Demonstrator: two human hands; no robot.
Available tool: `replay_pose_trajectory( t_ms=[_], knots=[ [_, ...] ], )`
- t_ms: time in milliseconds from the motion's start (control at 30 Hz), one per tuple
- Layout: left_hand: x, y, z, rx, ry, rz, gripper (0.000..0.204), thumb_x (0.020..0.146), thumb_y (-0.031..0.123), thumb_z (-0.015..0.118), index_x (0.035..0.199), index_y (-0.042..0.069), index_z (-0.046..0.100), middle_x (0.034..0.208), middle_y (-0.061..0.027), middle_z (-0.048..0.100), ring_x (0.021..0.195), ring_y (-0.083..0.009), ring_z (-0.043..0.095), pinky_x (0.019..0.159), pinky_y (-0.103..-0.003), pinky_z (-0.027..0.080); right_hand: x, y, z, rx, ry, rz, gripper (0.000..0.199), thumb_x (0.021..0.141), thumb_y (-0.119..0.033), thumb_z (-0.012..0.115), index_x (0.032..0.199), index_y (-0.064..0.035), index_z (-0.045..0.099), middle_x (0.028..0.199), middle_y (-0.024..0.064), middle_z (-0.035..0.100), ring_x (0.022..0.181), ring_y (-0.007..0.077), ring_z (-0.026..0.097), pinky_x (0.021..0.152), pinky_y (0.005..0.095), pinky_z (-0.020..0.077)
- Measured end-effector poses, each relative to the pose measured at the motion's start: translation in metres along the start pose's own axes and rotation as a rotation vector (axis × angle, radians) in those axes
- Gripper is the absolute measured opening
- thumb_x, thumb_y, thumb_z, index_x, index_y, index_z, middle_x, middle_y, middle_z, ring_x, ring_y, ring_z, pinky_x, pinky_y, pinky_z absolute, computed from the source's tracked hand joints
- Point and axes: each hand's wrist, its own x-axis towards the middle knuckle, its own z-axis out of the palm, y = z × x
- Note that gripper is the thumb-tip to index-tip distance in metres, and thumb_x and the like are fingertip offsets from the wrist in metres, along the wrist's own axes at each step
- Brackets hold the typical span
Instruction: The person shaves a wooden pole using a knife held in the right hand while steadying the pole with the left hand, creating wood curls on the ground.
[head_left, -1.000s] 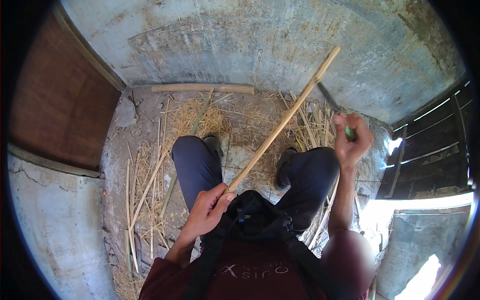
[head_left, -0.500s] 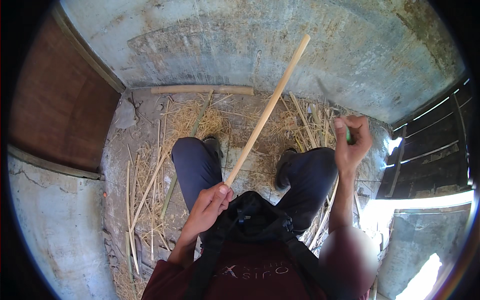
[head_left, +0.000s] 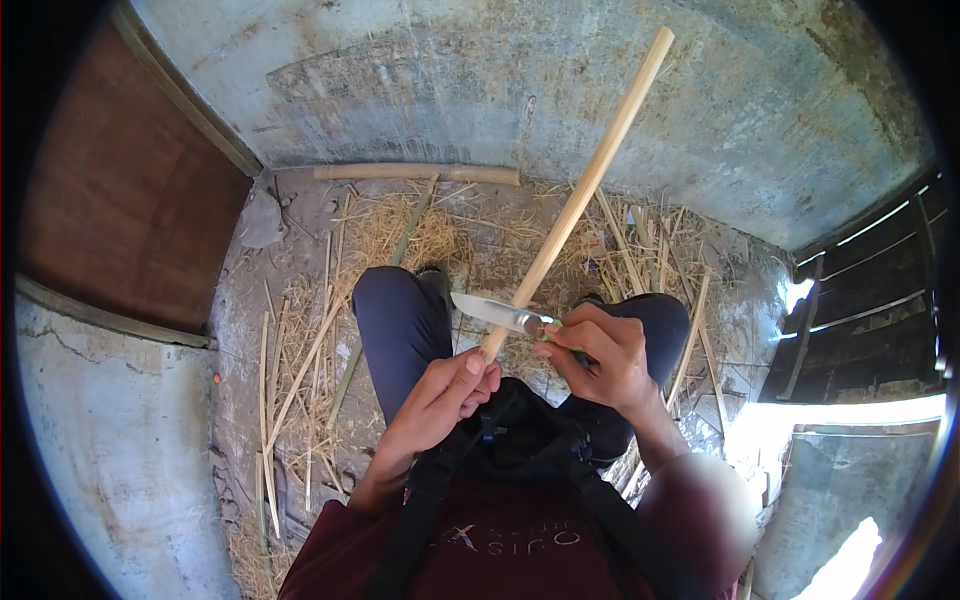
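Note:
My left hand (head_left: 440,400) is closed around the near end of a long pale wooden stick (head_left: 595,170), likely split bamboo. The stick slants up and to the right, its far end raised in front of the wall. In my right hand (head_left: 608,362) is a knife (head_left: 497,312) with a green handle, gripped with the fingers wrapped round it. The blade points left and lies across the stick a little above my left hand. Whether the edge bites into the wood cannot be made out.
Pale shavings (head_left: 385,235) and several loose strips (head_left: 300,385) litter the floor on both sides of my legs. A thick bamboo pole (head_left: 415,174) lies along the foot of the concrete wall (head_left: 420,110). Dark slats (head_left: 860,300) stand at the right, a brown panel (head_left: 130,200) at the left.
My right hand has swung in from the right with the knife, bringing the blade onto the stick near my left hand. My left hand and the stick have shifted slightly right.

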Motion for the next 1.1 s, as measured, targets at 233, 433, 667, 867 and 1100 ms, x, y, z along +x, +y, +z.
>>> replay_pose_trajectory(
  t_ms=[233,433,667,867,1100],
  knots=[
    [0.004,0.000,0.001,0.048,-0.055,0.059,0.047,0.120,0.045,0.044,0.102,0.005,0.061,0.078,0.0052,0.046,0.068,-0.0044,0.040,0.058,-0.025,0.034,0.000,-0.010,0.007,0.052,-0.019,-0.059,0.027,0.080,-0.007,0.096,0.094,-0.0070,0.073,0.081,0.0065,0.069,0.058,0.0200,0.068,0.048,0.0323,0.0495],
    [0.007,-0.001,0.007,0.147,-0.039,0.158,0.046,0.117,0.045,0.052,0.106,0.001,0.063,0.076,0.0063,0.048,0.062,-0.0017,0.039,0.053,-0.021,0.030,-0.005,-0.011,0.009,0.032,-0.029,-0.089,0.026,0.081,-0.010,0.095,0.095,-0.0081,0.073,0.080,0.0055,0.069,0.055,0.0189,0.066,0.046,0.0321,0.0471],
    [0.008,0.006,0.011,0.161,-0.032,0.186,0.046,0.118,0.042,0.053,0.105,0.000,0.067,0.076,0.0061,0.052,0.063,-0.0020,0.043,0.054,-0.022,0.034,-0.010,-0.011,0.013,-0.049,-0.013,-0.115,0.022,0.082,-0.012,0.092,0.100,-0.0106,0.078,0.084,0.0016,0.068,0.056,0.0173,0.066,0.046,0.0326,0.0487],
    [0.006,-0.001,0.008,0.301,0.041,0.222,0.044,0.118,0.040,0.052,0.115,0.001,0.072,0.074,-0.0002,0.056,0.065,-0.0097,0.051,0.059,-0.030,0.042,-0.007,-0.015,0.009,-0.070,0.010,-0.100,0.023,0.082,-0.012,0.092,0.100,-0.0106,0.078,0.082,0.0012,0.068,0.056,0.0170,0.066,0.045,0.0321,0.0485],
    [0.007,0.005,0.007,0.437,0.038,0.232,0.040,0.118,0.035,0.054,0.116,0.003,0.078,0.072,-0.0051,0.059,0.064,-0.0171,0.054,0.062,-0.036,0.045,-0.012,-0.019,0.015,-0.044,-0.030,-0.097,0.024,0.083,-0.014,0.092,0.101,-0.0106,0.078,0.082,0.0007,0.068,0.056,0.0161,0.066,0.046,0.0320,0.0483]
  ],
)
